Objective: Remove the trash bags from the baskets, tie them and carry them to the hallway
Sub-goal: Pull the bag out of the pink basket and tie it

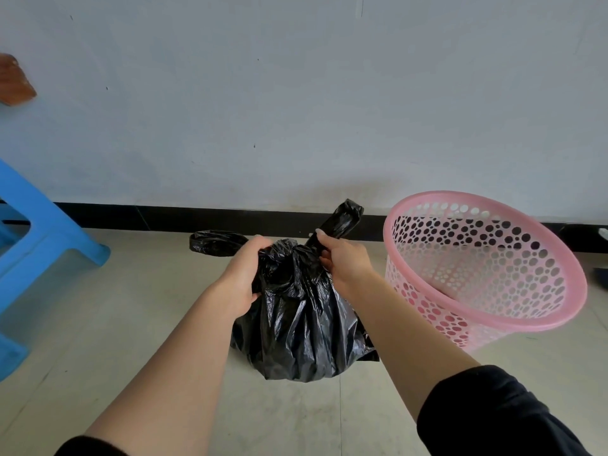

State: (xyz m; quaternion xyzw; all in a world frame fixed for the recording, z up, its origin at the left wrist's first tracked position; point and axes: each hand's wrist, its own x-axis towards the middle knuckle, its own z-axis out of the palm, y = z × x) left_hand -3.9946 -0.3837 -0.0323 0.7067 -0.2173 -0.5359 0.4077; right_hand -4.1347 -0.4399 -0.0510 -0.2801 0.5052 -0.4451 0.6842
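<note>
A full black trash bag [301, 327] rests on the tiled floor in the middle of the view, outside the basket. Its top is gathered into a knot between my hands. My left hand [241, 274] grips one twisted end of the bag, which sticks out to the left. My right hand [343, 261] grips the other end, which points up and to the right. A pink perforated basket [487, 271] stands just right of the bag, with no bag inside it.
A blue plastic stool [42, 251] stands at the left. A pale wall with a black skirting board [158, 217] runs behind the bag. A brown object [14, 82] juts in at the upper left edge.
</note>
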